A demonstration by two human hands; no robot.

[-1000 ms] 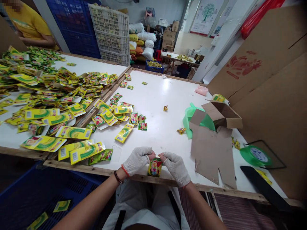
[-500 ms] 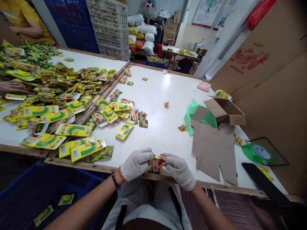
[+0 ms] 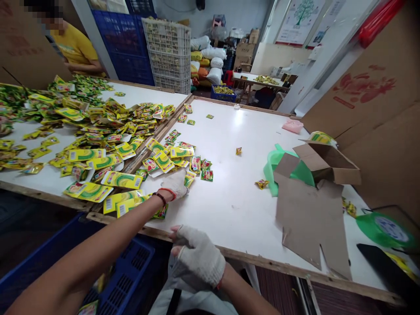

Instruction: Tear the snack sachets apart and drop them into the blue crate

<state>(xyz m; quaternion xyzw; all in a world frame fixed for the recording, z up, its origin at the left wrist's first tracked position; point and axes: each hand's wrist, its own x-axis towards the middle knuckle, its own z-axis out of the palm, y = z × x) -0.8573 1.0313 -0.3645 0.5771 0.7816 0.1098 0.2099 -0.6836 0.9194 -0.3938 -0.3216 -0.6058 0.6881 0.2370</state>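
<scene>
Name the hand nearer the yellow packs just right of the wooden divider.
Left. The left hand partly covers one of the yellow packs; the right hand is farther off, by the table's near edge.

Flat packets [image 3: 123,180] yellow, green curved stripes; gloves [image 3: 201,253] off-white; crate [image 3: 144,263] blue; cardboard [image 3: 364,87] brown, red print.

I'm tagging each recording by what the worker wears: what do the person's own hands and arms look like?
The left hand and right hand each wear an off-white knitted glove with red edging at the cuff; the right one leaves fingertips bare. A dark beaded bracelet circles the left wrist. The forearms show no sleeves.
</scene>
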